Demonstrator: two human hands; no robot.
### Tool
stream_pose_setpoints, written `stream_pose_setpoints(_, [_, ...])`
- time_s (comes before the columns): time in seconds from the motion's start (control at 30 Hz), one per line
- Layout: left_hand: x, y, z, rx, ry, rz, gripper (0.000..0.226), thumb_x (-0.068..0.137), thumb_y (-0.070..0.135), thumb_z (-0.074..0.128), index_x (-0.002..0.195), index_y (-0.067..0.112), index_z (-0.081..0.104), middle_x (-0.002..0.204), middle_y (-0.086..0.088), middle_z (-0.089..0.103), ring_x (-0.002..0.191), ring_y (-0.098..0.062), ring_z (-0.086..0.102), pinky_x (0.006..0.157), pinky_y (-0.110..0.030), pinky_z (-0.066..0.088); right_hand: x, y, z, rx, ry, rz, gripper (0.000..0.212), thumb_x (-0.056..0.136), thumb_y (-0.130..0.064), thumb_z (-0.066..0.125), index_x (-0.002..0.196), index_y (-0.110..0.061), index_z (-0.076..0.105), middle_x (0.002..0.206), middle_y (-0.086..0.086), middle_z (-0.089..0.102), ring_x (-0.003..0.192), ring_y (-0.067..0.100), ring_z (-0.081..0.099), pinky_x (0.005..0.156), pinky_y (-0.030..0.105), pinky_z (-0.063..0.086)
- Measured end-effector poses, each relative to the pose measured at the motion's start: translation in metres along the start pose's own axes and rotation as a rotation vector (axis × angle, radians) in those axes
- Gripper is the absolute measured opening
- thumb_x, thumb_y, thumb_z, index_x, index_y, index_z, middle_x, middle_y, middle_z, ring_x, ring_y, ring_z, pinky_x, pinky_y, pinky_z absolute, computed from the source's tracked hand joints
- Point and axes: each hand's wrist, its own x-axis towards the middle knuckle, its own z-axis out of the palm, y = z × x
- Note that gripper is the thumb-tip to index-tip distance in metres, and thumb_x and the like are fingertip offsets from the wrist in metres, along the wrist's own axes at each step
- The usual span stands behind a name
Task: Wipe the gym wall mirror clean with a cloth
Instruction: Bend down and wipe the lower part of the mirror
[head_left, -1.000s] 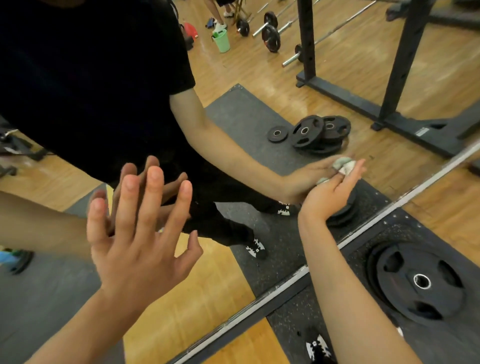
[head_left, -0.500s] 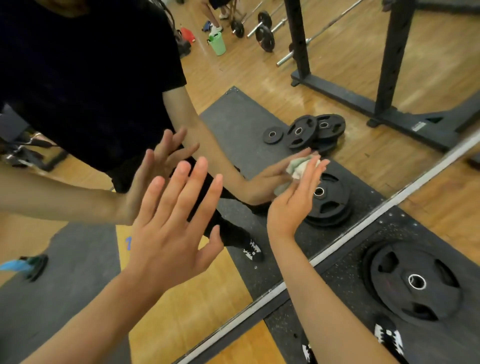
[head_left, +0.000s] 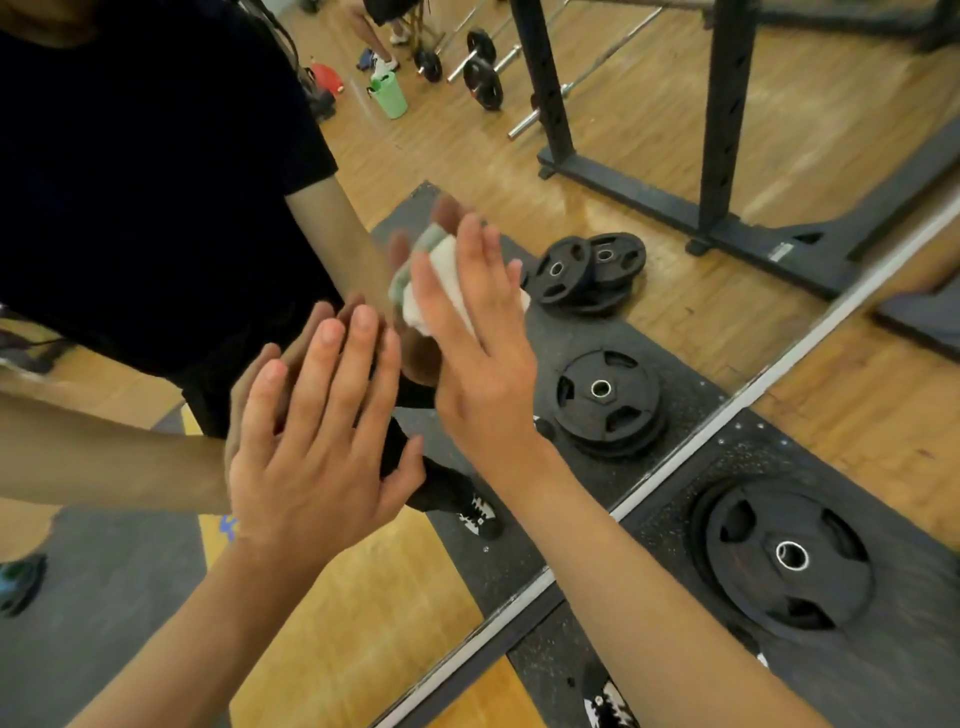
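Note:
The wall mirror (head_left: 675, 156) fills most of the view, and its metal bottom edge (head_left: 680, 462) runs diagonally. My left hand (head_left: 317, 457) lies flat against the glass with fingers spread and straight. Just to its right, my right hand (head_left: 478, 353) presses a white and pale green cloth (head_left: 441, 265) against the glass with straight fingers. The cloth shows above and left of the fingers; the rest is hidden under the palm. The reflections of both hands meet them on the glass.
A black weight plate (head_left: 784, 556) lies on the dark rubber mat (head_left: 909, 649) at the mirror's foot, right of my right forearm. My shoe (head_left: 608, 701) is at the bottom edge. The mirror reflects plates, a rack, barbells and a green bucket.
My right hand slid the cloth up and to the left across the glass and flattened onto it. My left hand shifted right on the glass, ending close beside the right hand.

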Motion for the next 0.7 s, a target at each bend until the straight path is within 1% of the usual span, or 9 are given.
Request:
stream_pose_setpoints(0.07, [-0.001,0.000,0.002,0.024,-0.004,-0.005,0.082,0.100,0.054,0.043,0.163,0.002,0.033,0.175,-0.017,0.014,0.164,-0.030,0.005,0.133,-0.047,0.002,-0.036,0.047,-0.009,-0.112,0.057,0.181,0.041,0.112,-0.008,0.036,0.152,-0.007,0.044,0.161,0.022,0.025,0.153,0.036,0.025,0.127,0.051,0.021])
stream_pose_setpoints(0.17, [0.000,0.002,0.004,0.060,0.011,0.001,0.083,0.099,0.055,0.047,0.162,0.003,0.035,0.175,-0.017,0.015,0.164,-0.031,0.006,0.132,-0.048,0.003,-0.076,0.106,-0.024,-0.030,0.386,1.106,0.048,0.111,-0.009,0.040,0.158,-0.018,0.041,0.167,0.008,0.032,0.154,0.024,0.032,0.125,0.032,0.027])
stream_pose_setpoints(0.23, [0.000,0.002,0.004,0.080,0.017,0.006,0.084,0.098,0.055,0.049,0.162,0.003,0.036,0.175,-0.017,0.013,0.164,-0.031,0.006,0.133,-0.048,0.004,-0.065,0.123,-0.028,0.089,0.676,1.585,0.052,0.108,-0.011,0.040,0.156,-0.030,0.046,0.158,0.002,0.048,0.143,0.027,0.049,0.117,0.038,0.041])
stream_pose_setpoints(0.3, [-0.001,0.002,0.005,0.089,0.025,0.005,0.084,0.097,0.055,0.049,0.162,0.003,0.037,0.175,-0.018,0.013,0.164,-0.031,0.007,0.133,-0.049,0.004,-0.033,0.106,-0.024,0.105,0.720,1.499,0.052,0.108,-0.010,0.040,0.154,-0.033,0.049,0.156,0.000,0.050,0.141,0.024,0.050,0.116,0.040,0.043])
stream_pose_setpoints(0.37, [-0.001,0.002,0.006,0.102,0.032,0.005,0.084,0.097,0.054,0.050,0.162,0.003,0.038,0.175,-0.018,0.014,0.163,-0.031,0.008,0.133,-0.049,0.004,-0.003,0.061,-0.013,0.093,0.589,1.090,0.052,0.108,-0.006,0.040,0.154,-0.028,0.047,0.166,0.002,0.037,0.153,0.016,0.034,0.124,0.037,0.033])
stream_pose_setpoints(0.47, [0.000,0.003,0.006,0.096,0.051,-0.003,0.084,0.095,0.053,0.053,0.160,0.003,0.040,0.175,-0.018,0.016,0.163,-0.031,0.011,0.133,-0.048,0.005,-0.007,0.011,-0.003,0.089,0.198,0.421,0.045,0.109,-0.001,0.040,0.151,-0.013,0.048,0.166,0.019,0.024,0.158,0.021,0.018,0.127,0.042,0.025])
stream_pose_setpoints(0.53, [0.000,0.004,0.007,0.107,0.067,-0.002,0.083,0.094,0.051,0.055,0.160,0.003,0.042,0.174,-0.018,0.018,0.163,-0.031,0.013,0.133,-0.048,0.006,-0.025,0.035,-0.014,-0.010,-0.061,0.062,0.039,0.111,-0.008,0.041,0.149,-0.014,0.049,0.162,0.021,0.027,0.157,0.025,0.020,0.126,0.046,0.026])
stream_pose_setpoints(0.6, [0.000,0.004,0.008,0.114,0.075,-0.005,0.082,0.092,0.048,0.058,0.159,0.003,0.043,0.174,-0.018,0.020,0.163,-0.031,0.014,0.132,-0.048,0.008,-0.045,0.077,-0.029,0.024,-0.142,0.146,0.040,0.114,-0.022,0.040,0.152,-0.031,0.047,0.163,0.019,0.031,0.156,0.023,0.025,0.125,0.040,0.029])
stream_pose_setpoints(0.7, [-0.001,0.005,0.009,0.129,0.086,-0.018,0.082,0.089,0.047,0.061,0.158,0.003,0.046,0.173,-0.017,0.022,0.162,-0.031,0.016,0.132,-0.048,0.009,-0.061,0.112,-0.047,-0.049,0.047,0.657,0.060,0.110,-0.004,0.039,0.163,-0.031,0.029,0.171,0.015,0.017,0.158,0.029,0.019,0.127,0.035,0.027])
